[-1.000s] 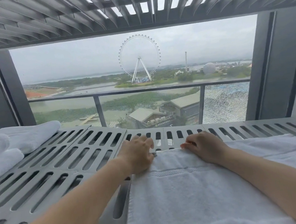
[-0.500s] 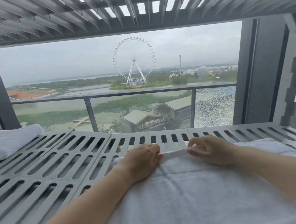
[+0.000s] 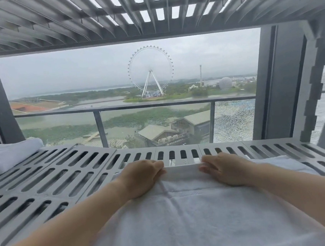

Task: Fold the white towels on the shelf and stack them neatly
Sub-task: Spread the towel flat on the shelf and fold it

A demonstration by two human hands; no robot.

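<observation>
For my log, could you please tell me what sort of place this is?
Probably a high-rise hotel linen area: white towels on a slatted shelf, with a balcony rail and a Ferris wheel outside.

A white towel (image 3: 197, 215) lies spread flat on the grey slotted shelf (image 3: 53, 184), covering its near right part and running off the near edge. Its far edge, turned up into a narrow band short of the shelf's far edge, is pinched by the left hand (image 3: 141, 178) and the right hand (image 3: 226, 169). Folded towels (image 3: 6, 157) lie at the shelf's left edge, well apart.
</observation>
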